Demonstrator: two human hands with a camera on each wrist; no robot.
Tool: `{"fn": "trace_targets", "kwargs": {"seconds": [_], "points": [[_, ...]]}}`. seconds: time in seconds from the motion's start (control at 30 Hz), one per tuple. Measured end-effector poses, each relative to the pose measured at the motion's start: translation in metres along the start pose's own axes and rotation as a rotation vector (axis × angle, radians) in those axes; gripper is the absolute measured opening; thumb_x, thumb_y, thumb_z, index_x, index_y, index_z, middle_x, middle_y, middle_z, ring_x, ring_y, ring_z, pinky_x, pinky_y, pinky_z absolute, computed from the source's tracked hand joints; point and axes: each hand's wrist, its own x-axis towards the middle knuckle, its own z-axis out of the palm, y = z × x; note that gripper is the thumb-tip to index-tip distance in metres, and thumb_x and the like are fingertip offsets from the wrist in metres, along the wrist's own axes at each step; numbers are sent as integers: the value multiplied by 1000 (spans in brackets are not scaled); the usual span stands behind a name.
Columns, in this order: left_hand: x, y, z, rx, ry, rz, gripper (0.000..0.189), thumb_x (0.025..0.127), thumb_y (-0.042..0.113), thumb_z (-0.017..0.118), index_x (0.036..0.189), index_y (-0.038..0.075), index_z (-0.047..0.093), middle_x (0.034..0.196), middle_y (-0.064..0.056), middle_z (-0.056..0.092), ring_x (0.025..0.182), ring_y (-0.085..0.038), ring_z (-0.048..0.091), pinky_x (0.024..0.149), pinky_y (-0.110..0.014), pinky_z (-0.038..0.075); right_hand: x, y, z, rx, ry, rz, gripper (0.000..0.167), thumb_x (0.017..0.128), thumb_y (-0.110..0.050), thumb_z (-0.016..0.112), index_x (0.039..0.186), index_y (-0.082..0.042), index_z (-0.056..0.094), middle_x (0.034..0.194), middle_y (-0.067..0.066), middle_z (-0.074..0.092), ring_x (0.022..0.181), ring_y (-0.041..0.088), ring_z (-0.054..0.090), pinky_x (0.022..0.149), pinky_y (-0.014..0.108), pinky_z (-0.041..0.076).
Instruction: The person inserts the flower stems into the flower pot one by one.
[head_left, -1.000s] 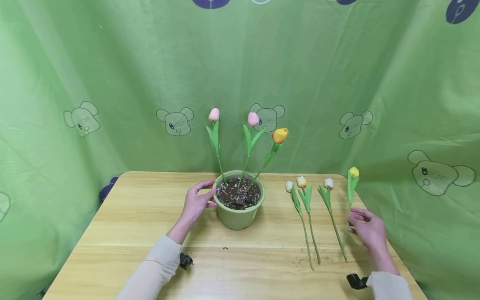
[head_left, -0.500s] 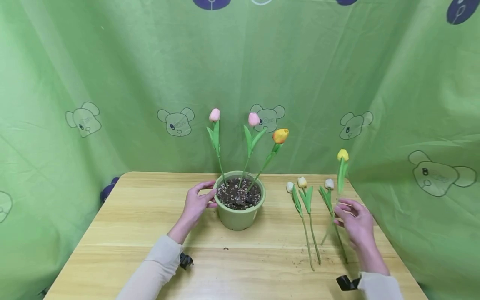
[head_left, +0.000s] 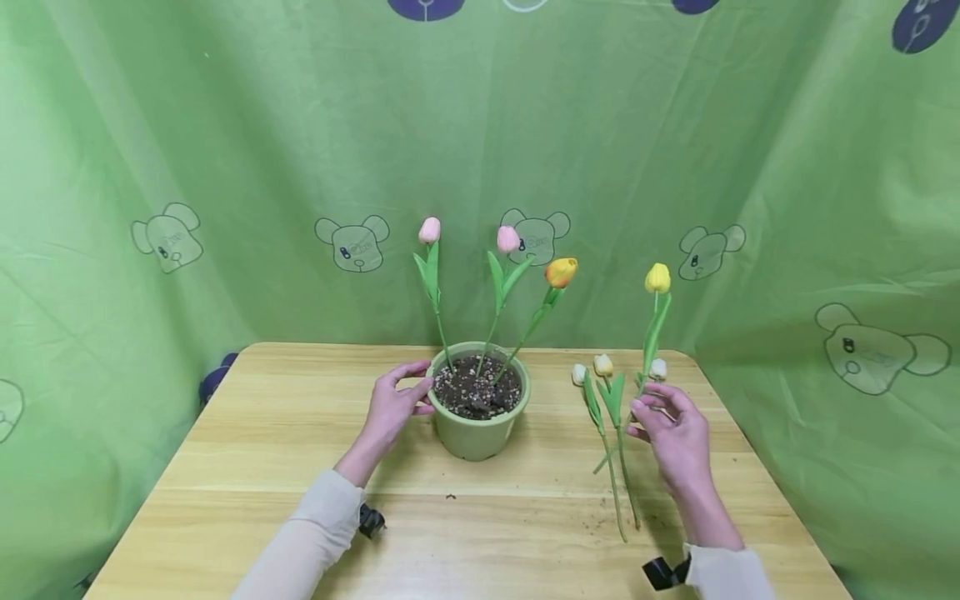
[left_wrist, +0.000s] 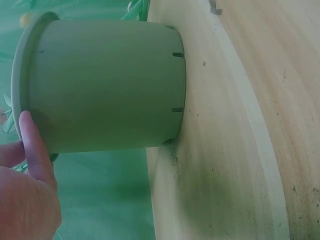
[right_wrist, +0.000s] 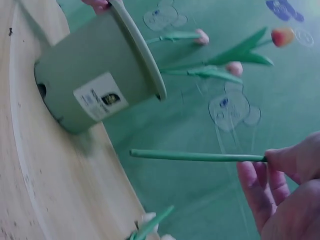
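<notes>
My left hand (head_left: pixel 393 404) holds the left side of a green flowerpot (head_left: pixel 474 437), its thumb and fingers at the rim. In the left wrist view a finger (left_wrist: pixel 36 145) lies against the wall just below that rim. Dark soil fills the pot, and two pink tulips and an orange tulip (head_left: pixel 561 272) stand in it. To the right, my right hand (head_left: pixel 678 437) pinches the stem of a yellow tulip (head_left: pixel 657 278), held bloom up above the table. Its bare lower stem (right_wrist: pixel 195 156) points toward the pot in the right wrist view.
On the wooden table (head_left: pixel 300 467), a white tulip (head_left: pixel 579 374) and a cream tulip (head_left: pixel 603 364) lie between pot and right hand. Another white tulip (head_left: pixel 658 369) lies partly hidden behind that hand. Soil crumbs dot the tabletop. A green curtain (head_left: pixel 262 167) hangs behind and at both sides.
My right hand has carried the yellow tulip up and leftward, from the table's right edge over the lying tulips. The left hand and the pot have stayed in place.
</notes>
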Motion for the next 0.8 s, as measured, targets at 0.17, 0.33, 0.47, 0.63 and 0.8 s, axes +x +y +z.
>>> {"fn": "trace_targets", "kwargs": {"seconds": [0.17,0.33,0.47,0.63,0.8], "points": [[0,-1,0,-4,-1,0,40,98,-1,66,138,0,61,134,-22,56,72,-12,68,70,-28,69,-9,-9,20,75,10,-69,34,93,11,67,126,6,57,98,0,63,79,9,67,69,26,69],[0,-2,0,-9,-3,5,41,98,-1,66,138,-1,61,134,-23,56,71,-13,68,69,-27,69,-18,-18,38,94,10,-116,32,93,13,66,124,6,57,98,2,63,80,10,66,70,27,69],[0,-1,0,-12,-3,0,41,98,0,66,138,0,61,135,-22,56,72,-13,68,70,-28,69,-24,-22,51,90,13,-169,33,92,15,66,123,10,56,101,8,62,82,11,66,68,26,69],[-1,1,0,-5,4,-2,42,97,0,67,139,1,61,136,-22,57,72,-13,68,69,-28,69,-30,-25,68,111,-9,-241,32,90,18,66,120,11,58,100,8,62,83,12,65,66,25,68],[-1,0,0,-5,7,-9,41,97,0,67,138,1,62,135,-20,57,72,-13,68,69,-28,69,-34,-25,85,135,-54,-318,31,89,16,69,118,15,57,99,10,62,83,13,65,66,25,68]]}}
